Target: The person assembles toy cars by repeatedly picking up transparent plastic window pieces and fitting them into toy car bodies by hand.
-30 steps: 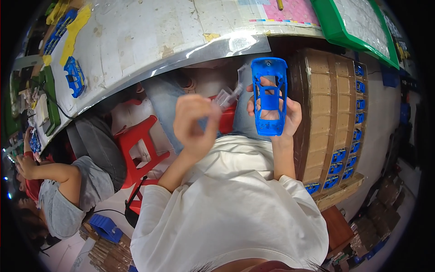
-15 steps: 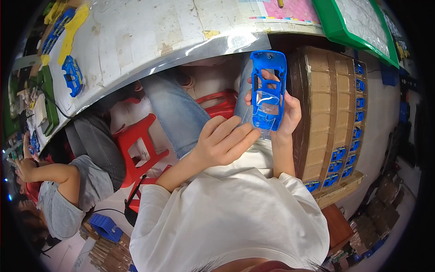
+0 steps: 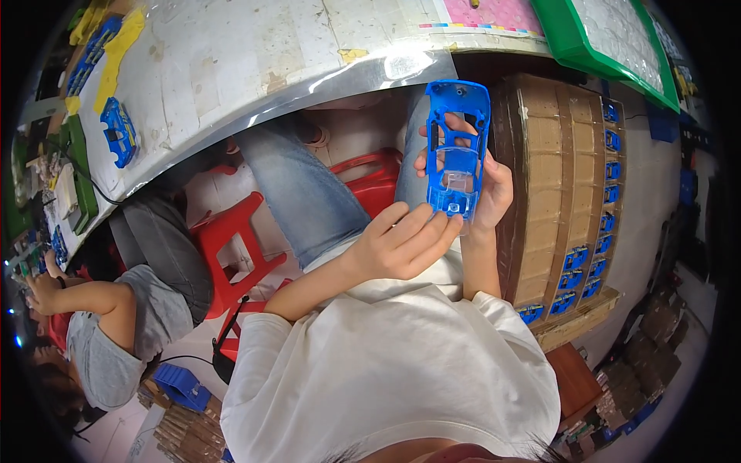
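My right hand [image 3: 495, 193] is wrapped around a blue toy car body shell [image 3: 458, 96], which shows its hollow side. Its fingers show through the openings of the shell. A clear plastic window piece [image 3: 458, 182] lies inside the near half of the shell. At the shell's near end, the fingers of my left hand [image 3: 405, 241] are closed on the edge of that clear piece. Whether the piece sits fully flat in the shell I cannot tell.
A brown partitioned box [image 3: 544, 193] with several blue car shells stands at the right. A white table [image 3: 255, 54] runs across the front, with another blue shell [image 3: 118, 133] on it. A green tray [image 3: 567, 38] sits far right. A co-worker [image 3: 116, 324] sits left, near a red stool [image 3: 239, 239].
My left hand has moved slightly right and up against the shell's near end. The clear window piece, tilted out before, now lies deeper in the shell.
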Available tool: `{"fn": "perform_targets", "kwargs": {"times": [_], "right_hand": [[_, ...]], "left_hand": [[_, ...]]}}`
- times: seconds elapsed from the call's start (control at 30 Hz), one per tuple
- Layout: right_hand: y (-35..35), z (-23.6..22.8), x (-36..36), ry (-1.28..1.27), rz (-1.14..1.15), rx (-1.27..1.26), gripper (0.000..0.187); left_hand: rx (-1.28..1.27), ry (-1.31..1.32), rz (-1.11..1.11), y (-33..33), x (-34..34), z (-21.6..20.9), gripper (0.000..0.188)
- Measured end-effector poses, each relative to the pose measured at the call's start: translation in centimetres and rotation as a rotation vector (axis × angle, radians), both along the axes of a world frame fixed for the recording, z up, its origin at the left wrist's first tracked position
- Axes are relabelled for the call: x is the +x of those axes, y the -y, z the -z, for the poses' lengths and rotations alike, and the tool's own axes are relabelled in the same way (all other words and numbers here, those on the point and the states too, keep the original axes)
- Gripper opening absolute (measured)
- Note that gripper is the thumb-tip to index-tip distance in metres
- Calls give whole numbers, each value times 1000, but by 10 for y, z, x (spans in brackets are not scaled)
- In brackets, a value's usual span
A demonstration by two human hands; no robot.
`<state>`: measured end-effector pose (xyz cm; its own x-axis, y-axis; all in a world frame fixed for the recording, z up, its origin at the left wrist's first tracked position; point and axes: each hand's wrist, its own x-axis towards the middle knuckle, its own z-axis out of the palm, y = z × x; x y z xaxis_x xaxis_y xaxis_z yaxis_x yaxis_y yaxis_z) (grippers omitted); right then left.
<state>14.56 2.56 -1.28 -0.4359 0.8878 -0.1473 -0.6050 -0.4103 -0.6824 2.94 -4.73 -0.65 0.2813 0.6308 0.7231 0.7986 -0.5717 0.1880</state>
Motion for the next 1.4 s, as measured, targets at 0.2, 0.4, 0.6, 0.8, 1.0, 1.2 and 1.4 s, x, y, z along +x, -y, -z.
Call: {"fn": "perform_targets", "kwargs": {"times": [0.2, 0.4, 0.6, 0.8, 1.0, 1.2, 1.4], "right_hand": [[0, 0, 2, 22, 38, -7, 65], [0, 2, 5, -6, 20, -2, 65], [1, 1, 4, 9, 6, 6, 66], [1, 2, 6, -13, -6, -3, 67], [4, -5, 2, 12, 7, -52, 68], [3, -2, 1, -115, -38, 5, 55], [2, 1, 3, -77, 34, -29, 55]], "left_hand": [[29, 53, 23, -5, -2, 5, 18], [29, 29, 61, -8, -11, 6, 24], [23, 102, 44, -7, -12, 7, 23], [16, 175, 10, -9, -14, 6, 23], [40, 137, -58, -9, -16, 7, 30], [5, 89, -61, -11, -14, 5, 32], [-23, -4, 10, -7, -17, 0, 29]]}}
